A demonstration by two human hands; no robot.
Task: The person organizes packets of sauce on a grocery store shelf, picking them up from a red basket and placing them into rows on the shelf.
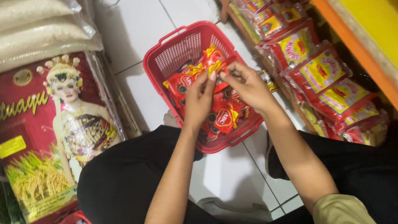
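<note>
Two hands — the left hand (199, 97) and right hand (246, 87) — pinch a strip of red sachets (208, 65) between closed fingertips, above a red basket (176, 54) of more sachets on the white floor (143, 27); red-and-yellow packets (323, 74) line the shelf alongside.

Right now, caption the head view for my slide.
Both hands, left and right, pinch a red sachet strip over a red basket.

Red-yellow sachets (213, 62) in hands, more in basket (220, 119) — red packets (323, 74) shelved right, big red sack (53, 140) left
</note>
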